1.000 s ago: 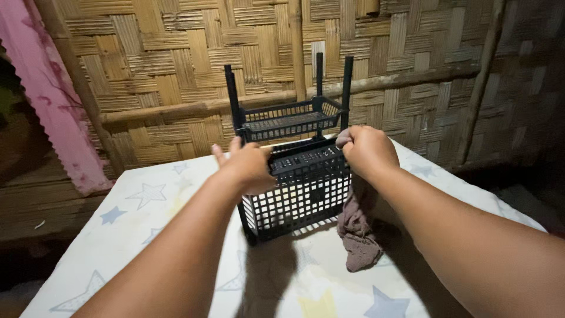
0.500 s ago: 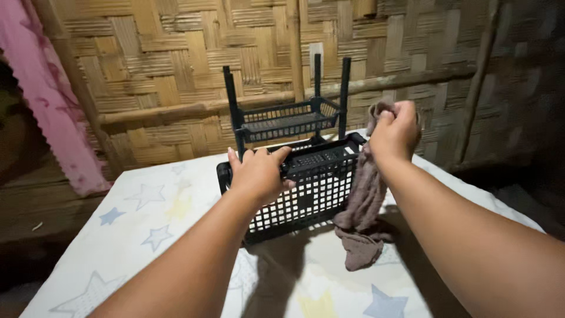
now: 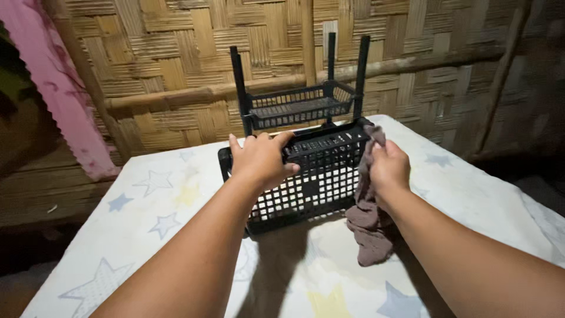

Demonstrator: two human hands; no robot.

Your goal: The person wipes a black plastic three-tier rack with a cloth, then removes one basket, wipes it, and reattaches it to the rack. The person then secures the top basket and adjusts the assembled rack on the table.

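A black plastic lattice rack (image 3: 306, 182) with two basket tiers and upright posts stands on a white cloth with pastel stars (image 3: 165, 212). My left hand (image 3: 262, 160) grips the top edge of the near basket. My right hand (image 3: 388, 168) holds a brown rag (image 3: 368, 229) against the basket's right end; the rag hangs down onto the cloth. The upper tier (image 3: 300, 107) sits behind, between the posts.
A woven bamboo wall (image 3: 176, 59) with a horizontal pole runs close behind the rack. A pink curtain (image 3: 53, 82) hangs at the left. Dark floor lies beyond the cloth's right edge (image 3: 529, 176).
My right hand lifted the rag off the basket top, then brought it down to the basket's right end. My left hand slid along the top edge and stays on it.
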